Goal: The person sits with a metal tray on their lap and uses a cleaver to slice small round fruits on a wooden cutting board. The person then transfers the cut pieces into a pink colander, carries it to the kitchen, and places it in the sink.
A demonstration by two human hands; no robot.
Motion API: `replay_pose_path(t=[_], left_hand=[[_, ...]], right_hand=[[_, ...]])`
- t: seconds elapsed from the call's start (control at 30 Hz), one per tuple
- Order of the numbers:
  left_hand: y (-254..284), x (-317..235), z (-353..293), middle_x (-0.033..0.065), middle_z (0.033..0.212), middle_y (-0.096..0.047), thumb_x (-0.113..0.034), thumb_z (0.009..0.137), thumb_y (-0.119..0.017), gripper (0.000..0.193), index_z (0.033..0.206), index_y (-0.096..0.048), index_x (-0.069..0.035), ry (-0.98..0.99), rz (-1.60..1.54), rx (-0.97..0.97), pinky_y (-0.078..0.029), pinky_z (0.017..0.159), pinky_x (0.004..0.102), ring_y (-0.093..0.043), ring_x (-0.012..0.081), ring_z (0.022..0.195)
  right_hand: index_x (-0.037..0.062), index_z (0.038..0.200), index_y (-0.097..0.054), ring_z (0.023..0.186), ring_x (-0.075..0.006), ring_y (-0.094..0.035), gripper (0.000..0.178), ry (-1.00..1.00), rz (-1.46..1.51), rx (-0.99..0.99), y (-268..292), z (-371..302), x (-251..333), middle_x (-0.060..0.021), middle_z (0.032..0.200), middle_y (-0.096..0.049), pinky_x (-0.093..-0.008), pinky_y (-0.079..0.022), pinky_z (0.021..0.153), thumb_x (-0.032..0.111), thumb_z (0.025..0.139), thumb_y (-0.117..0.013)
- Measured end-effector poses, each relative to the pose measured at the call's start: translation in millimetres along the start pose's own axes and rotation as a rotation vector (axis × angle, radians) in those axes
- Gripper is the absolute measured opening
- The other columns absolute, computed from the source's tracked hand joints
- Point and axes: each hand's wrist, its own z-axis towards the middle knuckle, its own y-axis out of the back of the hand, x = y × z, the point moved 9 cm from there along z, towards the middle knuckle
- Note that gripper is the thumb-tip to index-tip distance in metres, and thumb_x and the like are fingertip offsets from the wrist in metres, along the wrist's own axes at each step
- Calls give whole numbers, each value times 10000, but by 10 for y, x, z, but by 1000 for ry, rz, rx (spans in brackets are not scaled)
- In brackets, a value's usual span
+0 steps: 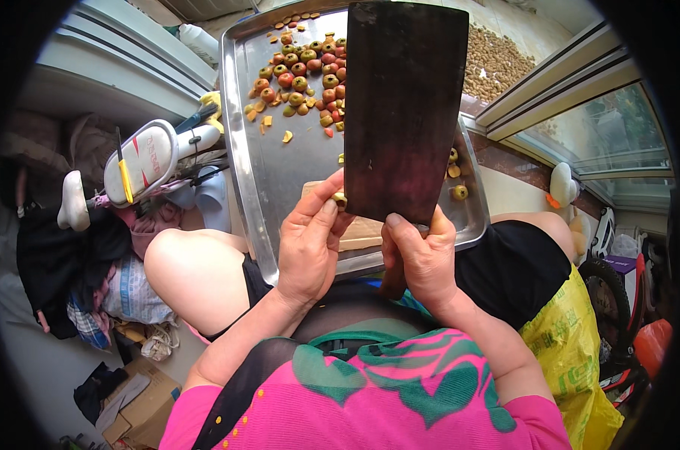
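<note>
A broad, dark cleaver blade (404, 112) stands up in front of me. My right hand (422, 255) is closed around its lower end, and the handle is hidden in the grip. Between thumb and fingers my left hand (310, 244) pinches a small pale-yellow fruit piece (341, 201), right beside the blade's left edge. Below both hands a wooden cutting board (361, 235) shows in part; the blade and hands cover the rest. Small red and green crabapple-like fruits (299, 69) lie heaped in a large metal tray (261, 169), with cut yellow pieces (287, 136) among them.
The tray rests across my lap. A child's bike seat (141, 165) with a yellow-handled tool on it stands at left, above piled clothes (74, 247). At right are a yellow bag (569, 352), a bicycle wheel (606, 300) and a glass door (595, 127). Brown nut-like items (497, 60) cover the floor beyond.
</note>
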Motion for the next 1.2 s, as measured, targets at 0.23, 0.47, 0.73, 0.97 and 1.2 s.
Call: replay_pose_path(t=[0.23,0.47,0.73,0.97,1.2], left_hand=[[36,7,6,100,1175,-588,-78,964,-415,318,1265,-485,-3,46,13,49,-468,942,303,-582,164,1067],[82,13,7,107,1156,-598,-83,962,-420,309,1248,-497,6,63,15,73,-463,951,310,-587,174,1061],[102,13,14,111,1144,-602,-71,956,-429,299,1231,-509,13,100,35,123,-469,945,320,-593,183,1050],[116,6,42,123,1147,-599,-65,949,-436,291,1215,-519,22,130,17,163,-462,959,352,-586,208,1064],[120,4,44,96,1106,-606,-73,957,-435,267,1182,-542,24,178,6,157,-469,939,331,-587,178,1028]], right_hand=[[37,918,-547,461,-47,-478,69,-30,-1,-20,38,6,-32,20,582,-523,-199,-385,432,58,854,-562],[33,899,-549,461,-47,-481,57,-44,-23,-9,31,1,-31,21,579,-526,-201,-383,436,67,856,-566],[36,880,-552,457,-49,-477,45,-27,-53,6,35,2,-37,19,567,-521,-205,-380,433,70,855,-570],[30,886,-510,489,-85,-492,30,-52,-80,45,2,4,-41,-23,630,-528,-224,-406,451,42,876,-536],[30,861,-562,455,-52,-479,33,-45,-49,0,13,8,-43,14,558,-518,-208,-381,430,56,846,-576]])
